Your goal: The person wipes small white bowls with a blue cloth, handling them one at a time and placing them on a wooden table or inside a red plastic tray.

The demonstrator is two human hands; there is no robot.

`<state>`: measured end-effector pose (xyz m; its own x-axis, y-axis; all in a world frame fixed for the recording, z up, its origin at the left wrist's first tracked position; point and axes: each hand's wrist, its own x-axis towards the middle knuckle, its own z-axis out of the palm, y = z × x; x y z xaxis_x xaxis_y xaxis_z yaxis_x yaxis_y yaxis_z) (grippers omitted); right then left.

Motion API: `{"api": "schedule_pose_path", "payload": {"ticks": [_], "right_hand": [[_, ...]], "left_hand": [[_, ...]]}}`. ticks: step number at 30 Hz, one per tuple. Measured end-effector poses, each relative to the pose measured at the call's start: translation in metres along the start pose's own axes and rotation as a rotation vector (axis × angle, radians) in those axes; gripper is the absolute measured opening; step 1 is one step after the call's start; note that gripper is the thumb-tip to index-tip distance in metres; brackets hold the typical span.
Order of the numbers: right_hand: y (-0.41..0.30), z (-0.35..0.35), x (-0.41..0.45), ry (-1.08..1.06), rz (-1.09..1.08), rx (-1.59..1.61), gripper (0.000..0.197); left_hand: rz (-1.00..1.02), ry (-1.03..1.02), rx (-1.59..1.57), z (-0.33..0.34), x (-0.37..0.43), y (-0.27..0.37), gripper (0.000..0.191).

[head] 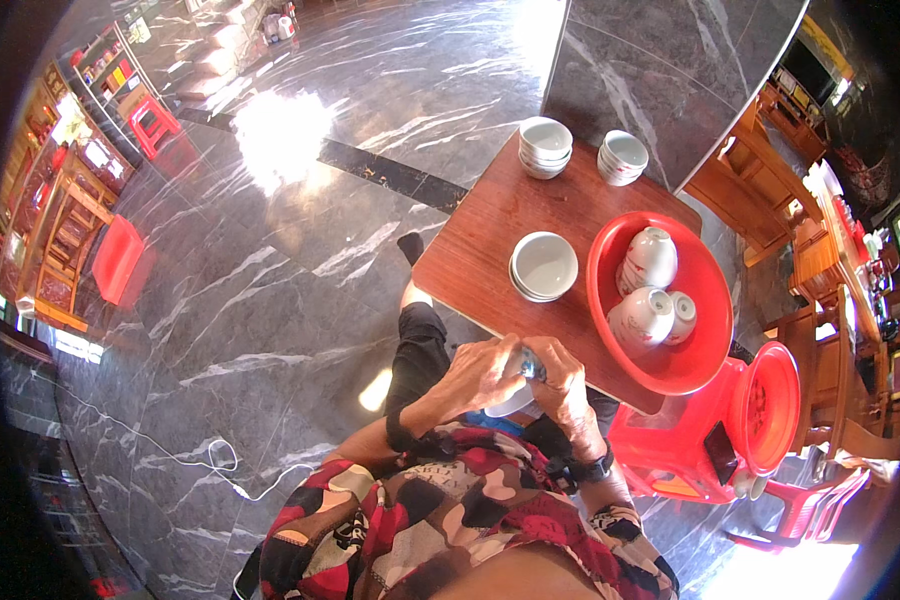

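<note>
My left hand and my right hand meet in front of my lap, just off the near edge of the wooden table. Between the fingers of both hands is a small blue, shiny thing, mostly covered, so its kind is unclear. A curved white piece, perhaps a bowl, shows right under the hands. On the table beyond them stands a short stack of white bowls. To the right, a red plastic basin holds several white bowls turned upside down.
Two more bowl stacks stand at the far side of the wooden table. A red stool at right bears a dark phone and a red lid-like dish. A white cable lies on the marbled floor.
</note>
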<state>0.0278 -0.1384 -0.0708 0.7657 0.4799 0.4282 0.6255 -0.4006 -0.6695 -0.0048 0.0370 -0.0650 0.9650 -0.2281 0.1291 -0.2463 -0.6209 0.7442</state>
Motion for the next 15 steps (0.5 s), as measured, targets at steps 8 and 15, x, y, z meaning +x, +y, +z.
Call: {"api": "schedule_pose_path", "payload": {"ticks": [8,15], "right_hand": [[0.018,0.016,-0.013,0.131,0.343,0.341,0.034],[0.038,0.049,-0.038,0.439,0.582,1.138,0.022]], "left_hand": [[-0.031,0.082,-0.048,-0.002,0.003,0.005,0.040],[0.071,0.273,-0.036,0.000,0.011,0.017,0.041]]}}
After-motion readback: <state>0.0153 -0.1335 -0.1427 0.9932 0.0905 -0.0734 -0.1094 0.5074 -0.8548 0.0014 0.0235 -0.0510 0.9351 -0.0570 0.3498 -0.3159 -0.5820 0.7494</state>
